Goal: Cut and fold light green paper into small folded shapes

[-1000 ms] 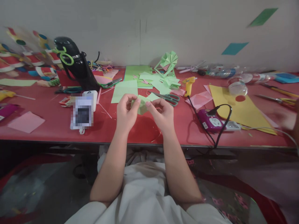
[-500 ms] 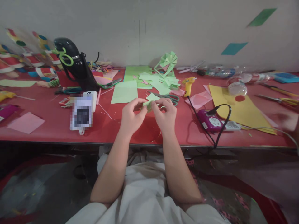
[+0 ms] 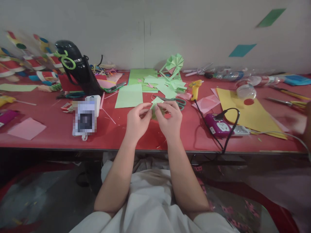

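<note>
My left hand (image 3: 139,119) and my right hand (image 3: 169,118) meet over the red table, thumbs and fingertips pinching a small piece of light green paper (image 3: 154,115) between them. My fingers cover much of it, so its exact shape is hidden. Just behind my right fingers lies a pair of scissors (image 3: 181,103), partly hidden. Beyond my left hand a light green paper sheet (image 3: 129,96) lies flat. Further back are loose green paper pieces (image 3: 166,90) and a folded green paper wheel on a stand (image 3: 175,63).
A yellow glue gun (image 3: 195,90) and a purple power strip (image 3: 218,125) with a black cord are on the right, near yellow paper (image 3: 252,113) and plastic bottles (image 3: 246,91). A phone (image 3: 85,116) and a black case (image 3: 77,68) stand left. A blurred hand (image 3: 298,124) is at far right.
The green paper between my fingertips has been turned slightly, and my right thumb and fingers have shifted a little on it. Both hands stay in nearly the same place.
</note>
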Demonstrator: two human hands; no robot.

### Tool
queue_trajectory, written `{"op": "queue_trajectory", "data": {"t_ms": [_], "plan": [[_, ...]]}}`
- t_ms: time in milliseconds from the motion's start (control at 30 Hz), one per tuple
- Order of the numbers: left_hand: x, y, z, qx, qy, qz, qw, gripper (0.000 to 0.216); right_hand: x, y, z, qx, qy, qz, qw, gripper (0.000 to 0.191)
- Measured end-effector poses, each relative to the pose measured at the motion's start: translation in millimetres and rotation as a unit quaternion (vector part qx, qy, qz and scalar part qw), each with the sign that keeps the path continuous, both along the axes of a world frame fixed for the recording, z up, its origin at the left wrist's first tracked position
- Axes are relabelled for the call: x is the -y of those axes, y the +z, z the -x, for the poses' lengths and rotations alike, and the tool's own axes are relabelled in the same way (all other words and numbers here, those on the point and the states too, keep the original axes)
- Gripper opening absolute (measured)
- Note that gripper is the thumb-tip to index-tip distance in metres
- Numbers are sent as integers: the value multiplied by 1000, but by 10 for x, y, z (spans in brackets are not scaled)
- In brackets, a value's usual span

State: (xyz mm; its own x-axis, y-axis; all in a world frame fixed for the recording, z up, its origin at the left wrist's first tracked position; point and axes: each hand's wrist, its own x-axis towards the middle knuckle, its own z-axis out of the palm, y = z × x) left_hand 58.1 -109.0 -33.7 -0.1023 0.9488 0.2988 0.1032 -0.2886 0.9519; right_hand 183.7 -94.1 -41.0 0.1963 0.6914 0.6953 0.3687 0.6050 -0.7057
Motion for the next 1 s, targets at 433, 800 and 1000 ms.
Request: {"op": "queue_trajectory", "data": {"t_ms": [433, 800, 1000], "plan": [[24, 41, -56, 97, -41, 54, 993, 10, 37, 50, 11, -1, 28, 15, 1000, 7], [1, 61, 20, 100, -30, 88, 991, 16, 4, -2, 8, 48, 36, 7, 998, 10], [-6, 56, 23, 98, -35, 82, 991, 16, 0, -3, 4, 59, 30, 0, 998, 10]]}}
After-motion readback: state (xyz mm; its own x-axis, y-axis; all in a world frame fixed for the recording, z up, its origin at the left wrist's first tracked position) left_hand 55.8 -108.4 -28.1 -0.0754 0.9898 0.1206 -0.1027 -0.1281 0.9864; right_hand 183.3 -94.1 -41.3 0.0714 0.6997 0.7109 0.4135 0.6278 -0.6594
